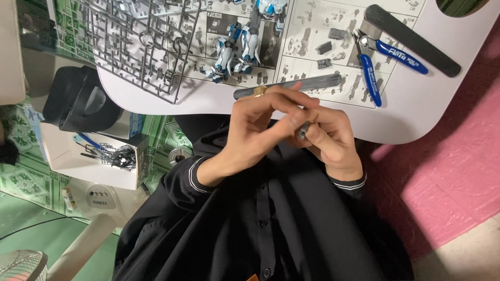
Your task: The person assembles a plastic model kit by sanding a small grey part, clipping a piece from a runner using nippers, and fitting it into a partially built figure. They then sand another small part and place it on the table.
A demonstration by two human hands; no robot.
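- A small dark grey plastic part (303, 130) is pinched between both hands, in front of the person's chest and just short of the near edge of the tabletop (416, 104). Most of it is hidden by fingers, so its shape cannot be made out.
- The right hand (330, 140) is curled shut around the part, fingertips folded in on it.
- The left hand (260, 125) reaches across with its fingers bent, their tips meeting the part from above. A gold-coloured ring (259, 92) shows on one finger.
- Both wrists come out of black sleeves with thin white cuff lines, over a buttoned black shirt (271, 224).
- Just beyond the knuckles, a long grey stick-shaped file (291, 84) lies on the white tabletop, on the edge of a printed instruction sheet (312, 31).
- On that sheet stands a pair of white-and-blue model robot legs (234, 52), with a few loose grey bits near them.
- To the left, a grey parts frame (140, 41) lies partly over the sheet.
- To the right lie blue-handled nippers (371, 65), and beyond them a long dark flat sanding stick (411, 39).
- Below the tabletop on the left sit a black object (78, 101) and an open white box (88, 161) holding dark scraps.
- A pink mat (448, 171) covers the floor on the right; green patterned flooring (21, 177) shows on the left.
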